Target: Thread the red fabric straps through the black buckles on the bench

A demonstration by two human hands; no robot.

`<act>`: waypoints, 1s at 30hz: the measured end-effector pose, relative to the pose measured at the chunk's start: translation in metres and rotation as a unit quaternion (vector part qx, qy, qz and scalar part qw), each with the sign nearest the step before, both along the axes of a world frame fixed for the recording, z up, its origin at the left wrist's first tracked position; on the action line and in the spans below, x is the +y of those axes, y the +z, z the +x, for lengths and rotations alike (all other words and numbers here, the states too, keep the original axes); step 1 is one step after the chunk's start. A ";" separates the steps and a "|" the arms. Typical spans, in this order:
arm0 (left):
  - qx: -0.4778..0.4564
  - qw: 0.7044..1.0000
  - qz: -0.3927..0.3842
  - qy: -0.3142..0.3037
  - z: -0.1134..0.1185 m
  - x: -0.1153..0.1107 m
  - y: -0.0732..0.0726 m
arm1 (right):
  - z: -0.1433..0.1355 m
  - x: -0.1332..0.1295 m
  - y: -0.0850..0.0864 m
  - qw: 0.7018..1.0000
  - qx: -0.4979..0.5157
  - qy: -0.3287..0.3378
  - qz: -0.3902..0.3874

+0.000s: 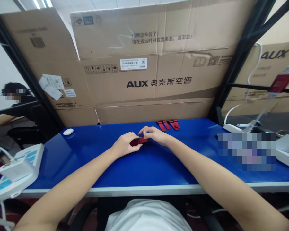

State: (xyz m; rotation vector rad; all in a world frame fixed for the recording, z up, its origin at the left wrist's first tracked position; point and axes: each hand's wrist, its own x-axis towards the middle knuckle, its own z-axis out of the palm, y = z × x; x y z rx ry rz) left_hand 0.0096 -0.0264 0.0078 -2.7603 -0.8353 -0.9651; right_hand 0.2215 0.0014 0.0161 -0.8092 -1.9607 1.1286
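Observation:
Near the middle of the blue table (125,173), my left hand (126,144) grips a small red strap piece (139,141) with dark parts, its thumb below and its fingers above. From the other side, the curled fingers of my right hand (154,134) meet at the strap's right end. How firmly the right fingertips hold it is too small to tell. Several red straps with black ends (168,125) lie side by side at the table's back edge, beyond my right hand.
A white power strip with a plug (19,170) lies at the left edge, a white round disc (68,132) at the back left. Cardboard (144,93) walls the back between black posts. Blurred items and a white device are at right. A person (19,99) sits far left.

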 end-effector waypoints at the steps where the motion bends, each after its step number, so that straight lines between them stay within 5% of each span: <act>1: 0.001 1.000 0.005 0.001 0.000 0.000 0.000 | -0.001 -0.001 0.001 1.000 -0.004 -0.006 0.006; 11: 0.002 1.000 0.015 0.006 0.002 -0.001 0.003 | -0.002 0.002 0.002 1.000 -0.003 0.006 0.019; 15: -0.015 1.000 -0.002 0.016 -0.001 -0.001 0.004 | 0.002 0.003 0.004 0.992 0.116 0.030 -0.046; 26: -0.012 0.992 -0.115 0.041 0.012 -0.002 0.003 | -0.007 -0.008 0.006 0.965 0.208 0.085 -0.134; 30: 0.009 0.986 -0.163 0.014 0.013 -0.004 0.001 | 0.000 -0.013 0.022 0.966 0.226 0.069 -0.110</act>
